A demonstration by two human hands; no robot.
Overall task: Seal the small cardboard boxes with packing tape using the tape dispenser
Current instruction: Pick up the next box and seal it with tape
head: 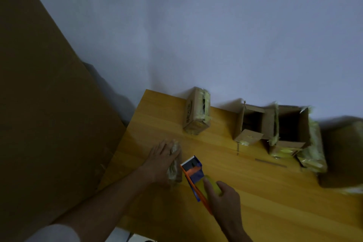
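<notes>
My left hand [160, 160] lies flat with straight fingers on top of a small taped cardboard box [175, 165] near the table's left edge. My right hand [224, 195] grips the blue and orange tape dispenser [193, 175] with its yellowish tape roll, just right of that box. The dispenser's front end sits close to the box's right side. A taped box [196, 112] stands on end further back. Two open boxes [249, 122] [290, 125] stand at the back right, flaps up.
The wooden table [245, 182] runs to a pale wall at the back. A large brown cardboard sheet [45, 104] leans at the left. More taped boxes [312, 155] and a blurred brown box [343, 153] crowd the right side.
</notes>
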